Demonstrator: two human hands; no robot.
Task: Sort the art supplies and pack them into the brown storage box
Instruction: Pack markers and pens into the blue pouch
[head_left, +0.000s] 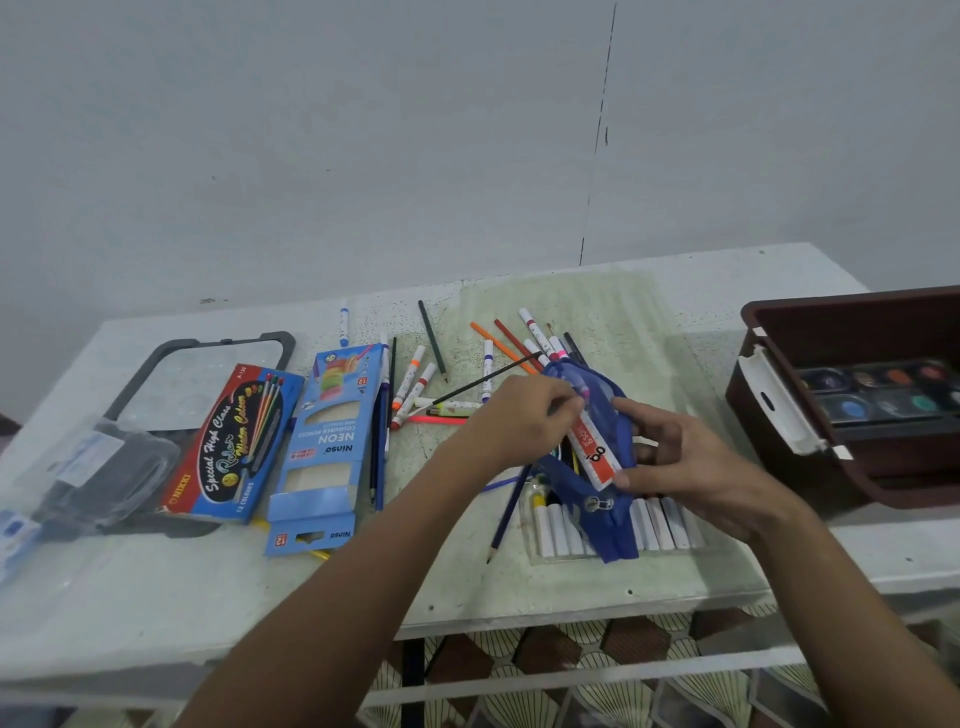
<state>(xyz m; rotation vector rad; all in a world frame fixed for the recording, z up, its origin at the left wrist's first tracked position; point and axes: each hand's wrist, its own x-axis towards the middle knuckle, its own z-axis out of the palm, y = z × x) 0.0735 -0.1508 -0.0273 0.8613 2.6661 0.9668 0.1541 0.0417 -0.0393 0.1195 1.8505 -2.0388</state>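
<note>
A pale wall behind, and a speckled white counter (519, 582) stretches across the view. At the middle, the left hand (519, 415) has its grip narrow, fingers pinched on a thin black paintbrush (483, 382) whose handle angles up and to the right. The right hand (685, 457) curls its grip round the far side of a blue mesh pencil pouch (587, 384), thumb pressing a white and orange ruler-like strip (592, 452) that sticks out of the pouch. Under the pouch lies a clear case of white markers (660, 519), and a dark blue pencil (506, 514) slants out just beside it. Further back, loose markers and coloured pencils (431, 379) are scattered over the counter. To the left sits a blue Ninso neon pencil box (322, 447), then a red Nikki water colour box (234, 441) just beside it, then a grey-framed clear lid (171, 358) with a plastic bag (88, 467) lying over it. Over at the right edge stands the brown storage box (810, 322), open, a paint palette (883, 395) already inside it.
</note>
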